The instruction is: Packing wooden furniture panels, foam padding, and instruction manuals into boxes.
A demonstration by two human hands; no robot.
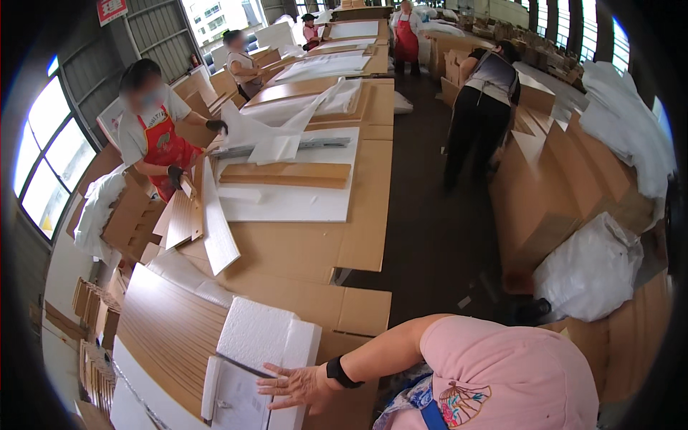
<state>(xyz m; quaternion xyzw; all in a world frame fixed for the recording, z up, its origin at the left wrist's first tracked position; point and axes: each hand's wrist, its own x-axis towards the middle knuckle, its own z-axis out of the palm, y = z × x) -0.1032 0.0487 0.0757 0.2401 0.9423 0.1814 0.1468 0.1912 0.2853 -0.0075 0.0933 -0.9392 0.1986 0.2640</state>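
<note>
From the lower right my right arm, in a pink short sleeve with a black band at the wrist, reaches leftward across the work surface. My right hand (295,387) is palm down with its fingers spread, over a white flat piece (240,390) and the foam beside it. Just beyond it lies a thick white foam block (259,326). A narrow white strip (211,387) stands along the near edge of a wood-grain panel (168,326). To the left is a white panel (132,390) with a wrapped edge. My left hand is out of view.
A long cardboard-covered table (294,247) runs away ahead, bearing white boards and brown strips (283,175). At its left a gloved person in a red apron (168,154) handles long panels. Tall cartons (552,193) and a plastic bag (591,269) stand right, near a bending person (484,107).
</note>
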